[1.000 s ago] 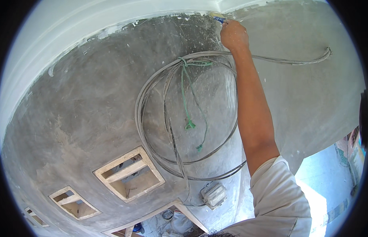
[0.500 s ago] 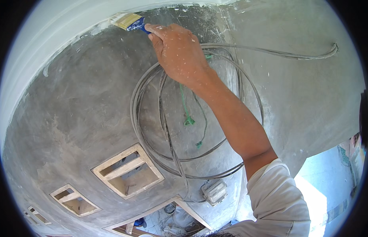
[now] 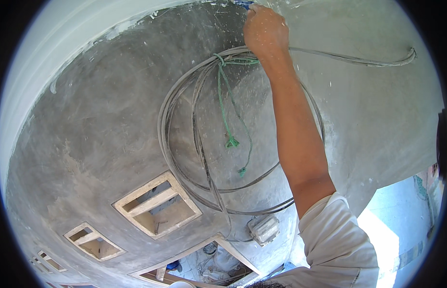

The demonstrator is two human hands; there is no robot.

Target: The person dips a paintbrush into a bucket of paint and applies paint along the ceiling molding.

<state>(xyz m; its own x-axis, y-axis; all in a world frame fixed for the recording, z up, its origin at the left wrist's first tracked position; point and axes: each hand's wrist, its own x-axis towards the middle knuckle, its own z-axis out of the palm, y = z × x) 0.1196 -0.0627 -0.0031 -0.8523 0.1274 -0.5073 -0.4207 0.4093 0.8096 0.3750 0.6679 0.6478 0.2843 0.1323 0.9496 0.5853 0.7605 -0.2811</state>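
Note:
With fingers wrapped round its blue handle, my right hand (image 3: pixel 267 32) holds a paintbrush (image 3: pixel 243 4) at the top of the view, where most of the brush is cut off by the picture's edge. White specks dot the back of that hand. It is raised to the top of the grey plaster wall (image 3: pixel 108 96), close to the white-painted band (image 3: pixel 55 57) that curves along the upper left. Ragged white paint marks that border. My left hand is not in the picture.
Below my forearm a coil of grey cable (image 3: pixel 163 120) hangs, tied with green cord (image 3: pixel 223 105). A junction box (image 3: pixel 264 229) sits beneath it. Framed openings (image 3: pixel 157 204) pierce the lower wall. Bright light enters through a gap (image 3: pixel 382 230) at lower right.
My right hand has moved right and slightly up with the paintbrush, from the painted border towards the wall's corner. The cord knot on the cable coil now shows.

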